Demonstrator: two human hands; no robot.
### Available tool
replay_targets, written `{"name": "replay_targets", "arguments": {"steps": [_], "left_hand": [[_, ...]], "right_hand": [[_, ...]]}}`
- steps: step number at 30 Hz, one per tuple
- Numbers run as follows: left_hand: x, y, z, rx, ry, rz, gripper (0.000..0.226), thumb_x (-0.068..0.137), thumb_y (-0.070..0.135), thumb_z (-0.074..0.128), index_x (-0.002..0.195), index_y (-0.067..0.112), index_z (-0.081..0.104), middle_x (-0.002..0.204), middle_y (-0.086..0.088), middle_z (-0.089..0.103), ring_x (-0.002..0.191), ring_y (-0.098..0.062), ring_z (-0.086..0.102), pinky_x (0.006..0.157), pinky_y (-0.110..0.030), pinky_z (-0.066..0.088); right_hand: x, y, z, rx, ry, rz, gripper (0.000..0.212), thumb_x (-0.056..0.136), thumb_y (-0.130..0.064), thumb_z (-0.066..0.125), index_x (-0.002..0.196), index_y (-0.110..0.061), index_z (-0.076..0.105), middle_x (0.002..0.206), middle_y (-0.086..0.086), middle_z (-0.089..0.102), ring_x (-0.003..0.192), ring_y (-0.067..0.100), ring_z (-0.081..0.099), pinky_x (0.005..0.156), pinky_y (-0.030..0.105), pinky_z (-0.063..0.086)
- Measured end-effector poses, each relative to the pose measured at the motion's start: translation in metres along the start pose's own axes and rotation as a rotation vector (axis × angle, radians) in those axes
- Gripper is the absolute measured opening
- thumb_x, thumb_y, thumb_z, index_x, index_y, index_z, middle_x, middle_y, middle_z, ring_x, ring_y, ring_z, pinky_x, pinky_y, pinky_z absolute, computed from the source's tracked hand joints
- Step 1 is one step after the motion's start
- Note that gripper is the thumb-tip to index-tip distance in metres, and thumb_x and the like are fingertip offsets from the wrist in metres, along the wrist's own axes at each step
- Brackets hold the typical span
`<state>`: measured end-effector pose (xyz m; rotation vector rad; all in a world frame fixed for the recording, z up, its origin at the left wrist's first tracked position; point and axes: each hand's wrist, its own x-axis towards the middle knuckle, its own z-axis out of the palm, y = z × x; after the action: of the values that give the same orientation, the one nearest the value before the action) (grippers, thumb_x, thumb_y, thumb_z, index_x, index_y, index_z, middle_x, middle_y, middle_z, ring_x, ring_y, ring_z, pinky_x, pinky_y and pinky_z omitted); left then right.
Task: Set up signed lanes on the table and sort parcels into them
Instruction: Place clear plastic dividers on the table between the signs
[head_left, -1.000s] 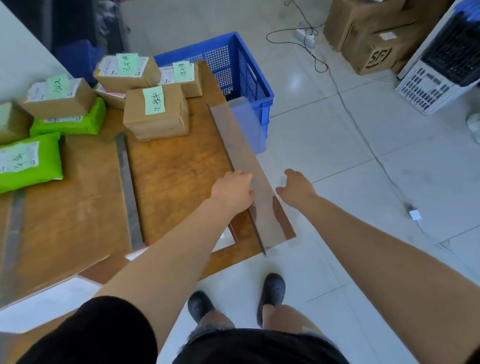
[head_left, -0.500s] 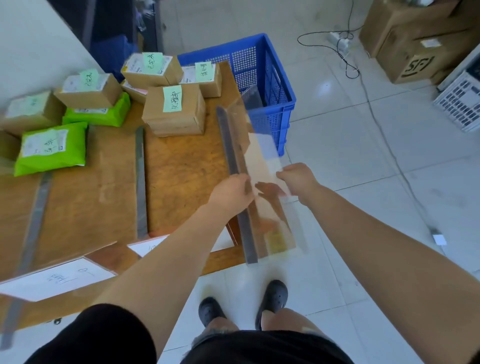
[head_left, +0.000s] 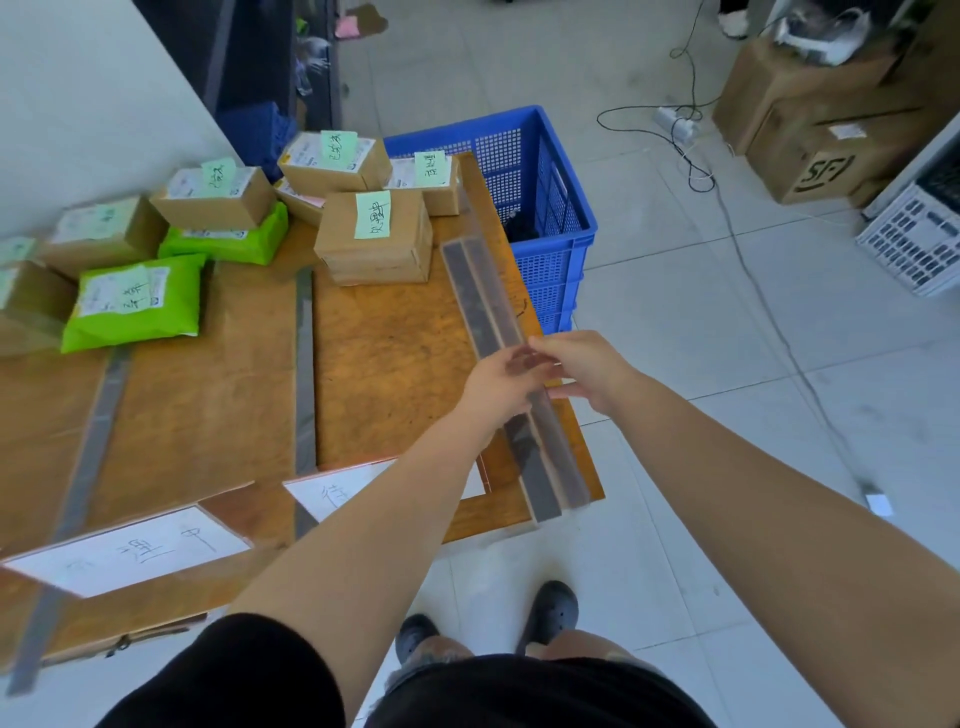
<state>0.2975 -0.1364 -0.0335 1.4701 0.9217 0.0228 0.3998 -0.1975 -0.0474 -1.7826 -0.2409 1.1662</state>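
Grey divider strip (head_left: 485, 312) (long, semi-clear) held along the tabletop's (head_left: 395, 374) right edge, left hand (head_left: 498, 387) and right hand (head_left: 584, 366) both with fingers pinching its middle; labelled parcels (head_left: 374, 236) sit behind

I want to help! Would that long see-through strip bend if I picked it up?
Probably not much: the strip looks straight though both hands, left and right, hold only its middle. It looks thin, so likely light. Its glossy surface might be slippery.
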Motion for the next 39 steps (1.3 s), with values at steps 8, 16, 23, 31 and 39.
{"name": "replay_targets", "arguments": {"steps": [8,16,23,31,39], "left_hand": [[-0.007,-0.006,-0.011,-0.11,-0.002,-0.049,0.044,0.09,0.019,0.06,0.132,0.013,0.048,0.112,0.001,0.059,0.086,-0.008,0.061,0.079,-0.023,0.051],[-0.012,0.002,-0.012,-0.132,0.056,-0.088,0.037,0.092,0.009,0.054,0.129,0.006,0.051,0.102,-0.009,0.065,0.092,-0.018,0.064,0.08,-0.028,0.054],[-0.017,0.017,-0.034,0.0,0.313,0.05,0.022,0.096,0.005,0.04,0.09,0.006,0.061,0.098,-0.015,0.063,0.078,-0.024,0.066,0.076,-0.041,0.058],[-0.046,0.042,-0.068,-0.164,0.4,0.133,0.03,0.099,0.013,0.04,0.124,0.004,0.053,0.113,-0.009,0.064,0.073,-0.018,0.068,0.065,-0.022,0.058],[-0.096,0.046,-0.141,-0.215,0.466,0.261,0.031,0.097,0.011,0.041,0.124,0.004,0.053,0.107,-0.005,0.066,0.082,-0.022,0.07,0.074,-0.032,0.059]], "right_hand": [[-0.003,-0.003,0.005,-0.082,-0.032,-0.021,0.028,0.087,-0.031,0.065,0.11,-0.016,0.063,0.104,0.0,0.067,0.089,0.01,0.064,0.068,0.024,0.053],[-0.001,-0.001,0.003,-0.154,-0.06,-0.057,0.029,0.088,-0.034,0.062,0.111,-0.016,0.061,0.11,0.001,0.063,0.092,0.012,0.062,0.078,0.03,0.052],[0.003,-0.004,0.006,-0.211,-0.004,-0.055,0.04,0.088,-0.033,0.064,0.119,-0.009,0.06,0.121,0.005,0.062,0.106,0.02,0.061,0.08,0.031,0.053],[0.001,-0.033,0.021,-0.349,0.199,-0.23,0.066,0.085,-0.038,0.063,0.141,-0.012,0.038,0.145,0.005,0.042,0.131,0.024,0.042,0.108,0.04,0.037],[-0.023,-0.078,0.09,-0.411,0.214,-0.632,0.047,0.088,-0.032,0.061,0.13,-0.013,0.051,0.133,0.005,0.05,0.121,0.019,0.049,0.1,0.031,0.041]]}}
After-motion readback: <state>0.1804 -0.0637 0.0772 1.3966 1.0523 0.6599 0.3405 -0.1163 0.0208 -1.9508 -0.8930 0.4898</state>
